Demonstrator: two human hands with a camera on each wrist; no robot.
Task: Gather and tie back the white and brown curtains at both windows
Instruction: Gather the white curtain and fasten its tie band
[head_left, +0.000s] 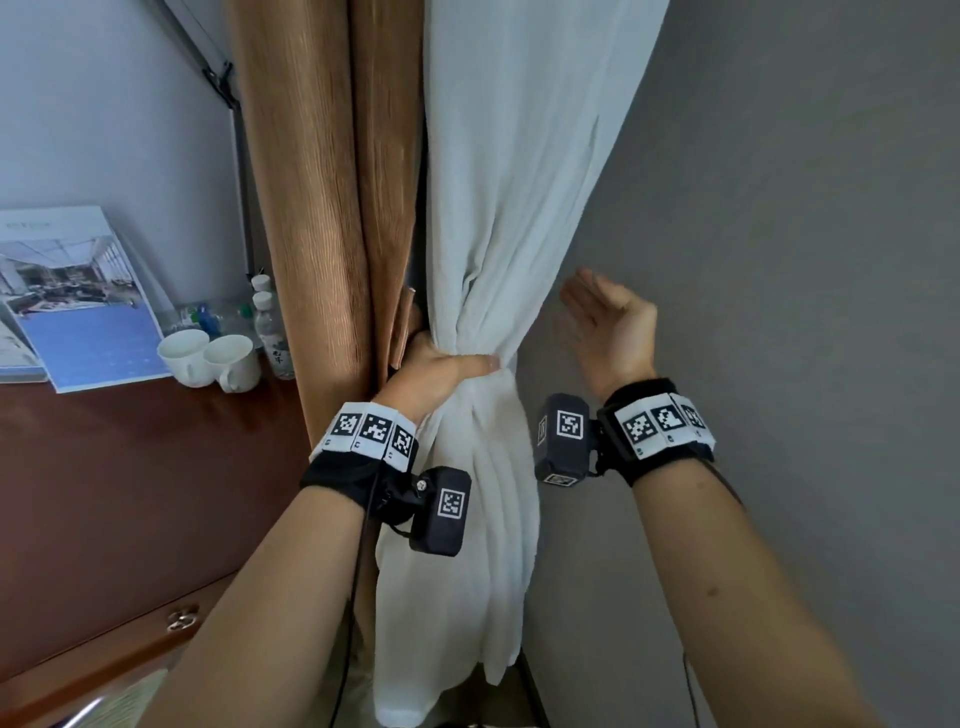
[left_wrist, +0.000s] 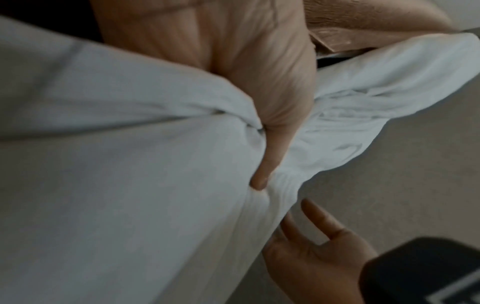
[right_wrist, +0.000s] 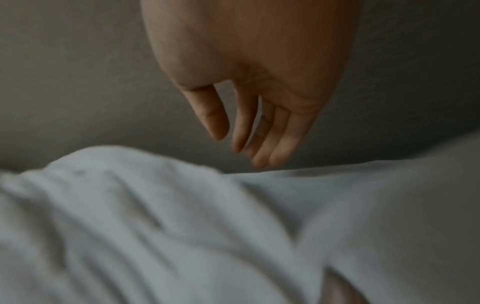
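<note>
The white curtain (head_left: 498, 223) hangs in the middle, bunched into a narrow waist where my left hand (head_left: 441, 366) grips it, thumb across the front. In the left wrist view my left hand (left_wrist: 272, 115) squeezes the white curtain (left_wrist: 130, 164) folds. The brown curtain (head_left: 322, 208) hangs straight to the left, with a brown strap end (head_left: 404, 327) showing just above my left hand. My right hand (head_left: 602, 317) is open, palm toward the white curtain, a little to its right and not touching it. In the right wrist view my right hand (right_wrist: 249, 131) has straight fingers above the white curtain (right_wrist: 130, 216).
A grey wall (head_left: 779, 260) lies right of the curtains. To the left, a brown desk top (head_left: 130, 467) carries two white cups (head_left: 208, 358), water bottles (head_left: 270, 332) and a leaning brochure (head_left: 78, 301). A drawer with a metal handle (head_left: 183, 618) sits below.
</note>
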